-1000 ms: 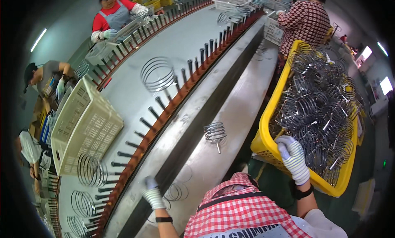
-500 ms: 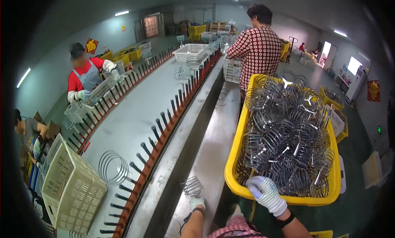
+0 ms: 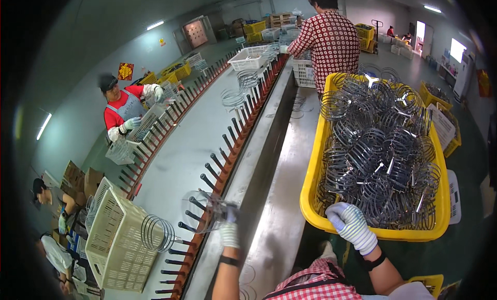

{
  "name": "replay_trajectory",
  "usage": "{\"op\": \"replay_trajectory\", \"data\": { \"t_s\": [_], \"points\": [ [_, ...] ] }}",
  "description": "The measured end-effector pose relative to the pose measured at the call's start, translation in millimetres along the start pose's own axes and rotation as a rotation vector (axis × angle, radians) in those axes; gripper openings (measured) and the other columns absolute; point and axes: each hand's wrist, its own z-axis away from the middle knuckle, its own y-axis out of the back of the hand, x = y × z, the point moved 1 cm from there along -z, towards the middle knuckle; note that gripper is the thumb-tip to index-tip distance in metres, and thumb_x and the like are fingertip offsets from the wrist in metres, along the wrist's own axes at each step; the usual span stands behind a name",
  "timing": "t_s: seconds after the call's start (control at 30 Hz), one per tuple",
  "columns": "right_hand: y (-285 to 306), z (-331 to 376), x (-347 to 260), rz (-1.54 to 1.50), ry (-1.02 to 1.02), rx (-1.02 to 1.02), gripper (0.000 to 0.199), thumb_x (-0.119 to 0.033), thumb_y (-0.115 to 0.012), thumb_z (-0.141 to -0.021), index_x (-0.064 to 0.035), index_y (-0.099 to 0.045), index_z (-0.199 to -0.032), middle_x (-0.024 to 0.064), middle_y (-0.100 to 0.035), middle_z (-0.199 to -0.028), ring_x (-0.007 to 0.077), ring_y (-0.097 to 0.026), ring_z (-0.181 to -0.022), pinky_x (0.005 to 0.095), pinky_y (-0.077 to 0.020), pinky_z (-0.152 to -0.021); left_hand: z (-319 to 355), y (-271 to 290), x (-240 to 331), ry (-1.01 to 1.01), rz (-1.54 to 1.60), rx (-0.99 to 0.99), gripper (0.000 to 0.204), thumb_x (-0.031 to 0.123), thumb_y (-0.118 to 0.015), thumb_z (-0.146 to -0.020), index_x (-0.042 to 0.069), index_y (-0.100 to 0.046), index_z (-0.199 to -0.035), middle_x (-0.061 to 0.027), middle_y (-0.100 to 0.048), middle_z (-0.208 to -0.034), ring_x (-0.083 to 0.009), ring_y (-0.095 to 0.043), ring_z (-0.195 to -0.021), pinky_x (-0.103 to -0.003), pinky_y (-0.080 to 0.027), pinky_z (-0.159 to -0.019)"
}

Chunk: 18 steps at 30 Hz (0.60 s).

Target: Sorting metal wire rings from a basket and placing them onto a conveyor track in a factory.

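Note:
My left hand (image 3: 228,228), in a white glove and smeared by motion, grips a wire coil (image 3: 203,209) at the near row of black pegs (image 3: 206,178). The coil is blurred too, and whether it is around a peg I cannot tell. At the near left corner of a yellow crate (image 3: 375,233), my right hand (image 3: 352,227) has its gloved fingers curled over the rim. Dark wire coils (image 3: 378,155) with shiny metal fittings are heaped in this crate. Another coil (image 3: 158,232) sits at a peg left of my left hand.
A cream basket (image 3: 121,243) stands tilted at the left. Beyond the pale table, a co-worker in red (image 3: 124,105) handles a white basket; another person in a patterned top (image 3: 331,46) stands ahead. A metal ledge (image 3: 282,181) runs between the pegs and the crate.
My left hand has risen from the metal ledge to the pegs, carrying the wire coil. My right hand stays at the crate's rim. The whole view has shifted and tilted.

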Motion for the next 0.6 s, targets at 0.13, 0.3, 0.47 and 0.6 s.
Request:
{"op": "replay_trajectory", "data": {
  "t_s": [0.13,0.3,0.47,0.6],
  "points": [
    [7.5,7.3,2.0,0.055,0.038,-0.011,0.019,-0.02,-0.056,-0.083,-0.0022,-0.063,-0.086,0.0147,-0.063,-0.088,0.0329,-0.06,-0.082,0.0418,-0.0474,-0.075,-39.0,-24.9,-78.4,0.551,0.219,0.075,0.044,0.011,-0.043,-0.089,0.0,-0.042,-0.131,-0.0112,-0.055,-0.124,-0.0238,-0.049,-0.118,-0.03,-0.035,-0.102],
    [-4.4,10.3,6.8,0.074,0.057,-0.036,0.026,-0.028,-0.051,-0.085,-0.0054,-0.063,-0.087,0.0138,-0.061,-0.085,0.033,-0.059,-0.08,0.0425,-0.0468,-0.073,-28.3,-44.9,-114.3,1.271,1.033,0.703,0.018,0.008,-0.054,-0.071,-0.002,-0.066,-0.081,-0.0147,-0.067,-0.081,-0.0244,-0.059,-0.06,-0.038,-0.048,-0.056],
    [14.8,17.3,12.0,0.122,0.045,-0.025,0.025,-0.028,-0.051,-0.086,-0.0063,-0.062,-0.09,0.0126,-0.061,-0.09,0.0323,-0.059,-0.082,0.0414,-0.0467,-0.075,-25.8,3.2,-95.9,1.276,0.831,0.298,0.019,0.01,-0.053,-0.076,-0.002,-0.064,-0.087,-0.0148,-0.066,-0.084,-0.0237,-0.059,-0.065,-0.036,-0.048,-0.06],
    [5.2,18.7,17.4,0.112,0.101,0.06,0.025,-0.03,-0.053,-0.085,-0.0061,-0.062,-0.088,0.0135,-0.062,-0.085,0.0322,-0.06,-0.079,0.0423,-0.0468,-0.073,-16.6,30.9,-101.9,1.202,0.652,0.074,0.021,0.012,-0.053,-0.079,-0.002,-0.062,-0.092,-0.0149,-0.065,-0.087,-0.0232,-0.059,-0.069,-0.035,-0.048,-0.063]
  ]
}}
